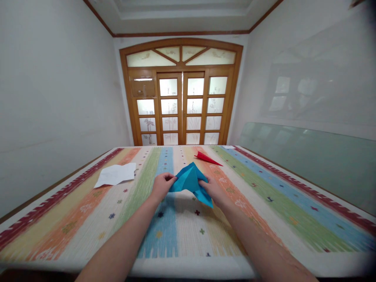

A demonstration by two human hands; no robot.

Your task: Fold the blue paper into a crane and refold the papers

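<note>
A partly folded sheet of blue paper [189, 179] is held up above the middle of the table, its creases standing out and a peak at the top. My left hand [163, 184] pinches its left corner between thumb and fingers. On the other side, my right hand [212, 188] grips the right part, with some fingers hidden behind the paper. One pointed flap hangs down by the right hand. Just beyond the blue paper lies a red folded paper [208, 158], long and narrow with a sharp tip pointing right.
A creased white sheet [116, 174] lies on the left of the striped tablecloth [117, 219]. Another small white paper [229, 147] rests at the far edge. Past the table stand wooden glazed doors [182, 105]; a pale glass panel [305, 152] runs along the right side.
</note>
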